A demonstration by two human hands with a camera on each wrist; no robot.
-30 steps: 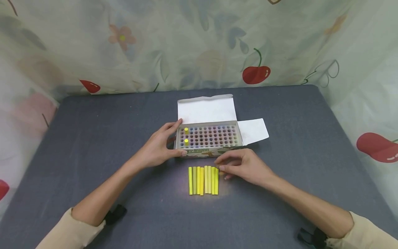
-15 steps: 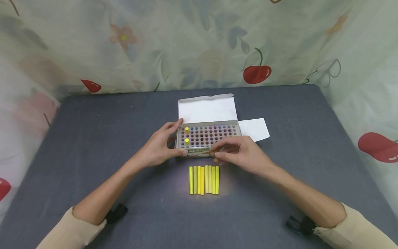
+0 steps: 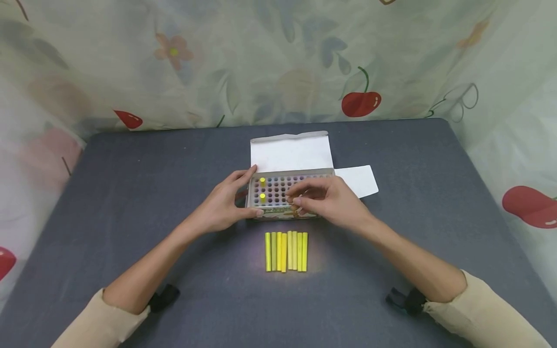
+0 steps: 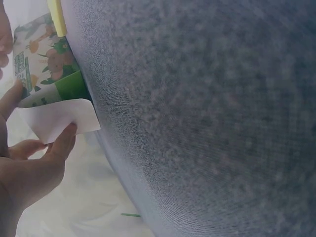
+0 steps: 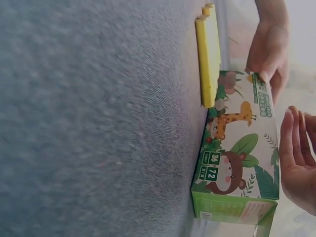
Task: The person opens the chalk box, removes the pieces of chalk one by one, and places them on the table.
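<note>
From above, on the grey table (image 3: 130, 193), my left hand (image 3: 224, 205) grips the left end of the open chalk box (image 3: 290, 191), thumb on the near wall and fingers curled over the far corner. My right hand (image 3: 328, 200) hovers over the box's middle with its fingers bent and drawn together above the rows of chalk ends; whether they pinch a stick I cannot tell. Two yellow sticks (image 3: 262, 189) stand a little proud at the box's left end. Just in front of the box, apart from it, a row of yellow chalks (image 3: 286, 251) lies side by side on the table. The white lid flap (image 3: 290, 152) stands open behind.

At my left wrist, my fingers (image 4: 59, 148) touch a white side flap (image 4: 57, 118) of the box, whose printed wall (image 4: 44, 64) shows beside the table edge.

At my right wrist, the box's illustrated front (image 5: 237, 153) faces the camera, the yellow chalks (image 5: 208, 54) lie near it on the table, and the fingertips (image 5: 296, 148) of my right hand, held close together, reach over the box's top edge. My left hand (image 5: 269, 44) holds the far end.
</note>
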